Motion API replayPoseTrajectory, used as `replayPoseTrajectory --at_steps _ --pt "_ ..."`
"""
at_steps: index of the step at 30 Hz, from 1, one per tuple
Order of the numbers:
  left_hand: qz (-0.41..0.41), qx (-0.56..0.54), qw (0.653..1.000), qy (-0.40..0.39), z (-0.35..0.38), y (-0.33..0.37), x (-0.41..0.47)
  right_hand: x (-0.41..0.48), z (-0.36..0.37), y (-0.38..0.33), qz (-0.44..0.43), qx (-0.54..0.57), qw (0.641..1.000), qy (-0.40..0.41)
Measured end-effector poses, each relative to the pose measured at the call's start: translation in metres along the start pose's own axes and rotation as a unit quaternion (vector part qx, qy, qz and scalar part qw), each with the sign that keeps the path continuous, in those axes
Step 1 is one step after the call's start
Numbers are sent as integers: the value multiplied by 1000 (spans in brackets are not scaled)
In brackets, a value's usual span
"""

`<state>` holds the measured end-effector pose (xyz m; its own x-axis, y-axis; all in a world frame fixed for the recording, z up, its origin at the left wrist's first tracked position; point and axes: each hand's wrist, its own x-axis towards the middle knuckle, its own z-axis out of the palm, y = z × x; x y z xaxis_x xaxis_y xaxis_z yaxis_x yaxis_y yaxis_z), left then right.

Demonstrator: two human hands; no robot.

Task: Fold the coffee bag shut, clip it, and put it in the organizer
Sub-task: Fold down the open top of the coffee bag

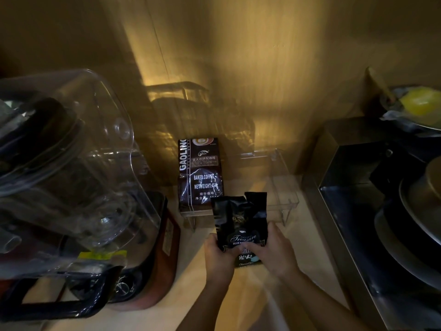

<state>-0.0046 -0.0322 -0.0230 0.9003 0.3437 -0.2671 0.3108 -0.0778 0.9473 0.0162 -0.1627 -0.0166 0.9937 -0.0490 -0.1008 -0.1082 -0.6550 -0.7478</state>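
Note:
A small black coffee bag (239, 219) marked "Treasure" stands upright on the wooden counter, its torn top open and uneven. My left hand (218, 255) grips its lower left side and my right hand (274, 253) grips its lower right, thumb across the front. Just behind it sits a clear plastic organizer (285, 187) on short legs. A larger dark coffee bag (200, 175) marked "GAOLING" and "BAKED COFFEE" lies in the organizer's left part. No clip is visible.
A blender with a clear cover (66, 163) and red base (164, 237) fills the left. A steel sink (346, 177) with pans (420, 211) and a yellow object (420, 101) lies right. A wooden wall rises behind.

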Motion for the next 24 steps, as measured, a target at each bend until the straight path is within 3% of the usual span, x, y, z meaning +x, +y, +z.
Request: replayPoseTrajectory --at_steps 9,15,19,24 --pt "19 -57 998 -1 -3 -1 -5 -7 2 1 -33 -11 996 83" --pt "30 -107 993 -37 -13 1 0 -3 -5 5 -40 2 995 91" --pt "14 -130 991 -32 -21 -3 3 -3 -8 7 0 115 993 23" --pt "2 -163 985 -64 -28 5 8 -1 -14 4 55 265 963 -1"
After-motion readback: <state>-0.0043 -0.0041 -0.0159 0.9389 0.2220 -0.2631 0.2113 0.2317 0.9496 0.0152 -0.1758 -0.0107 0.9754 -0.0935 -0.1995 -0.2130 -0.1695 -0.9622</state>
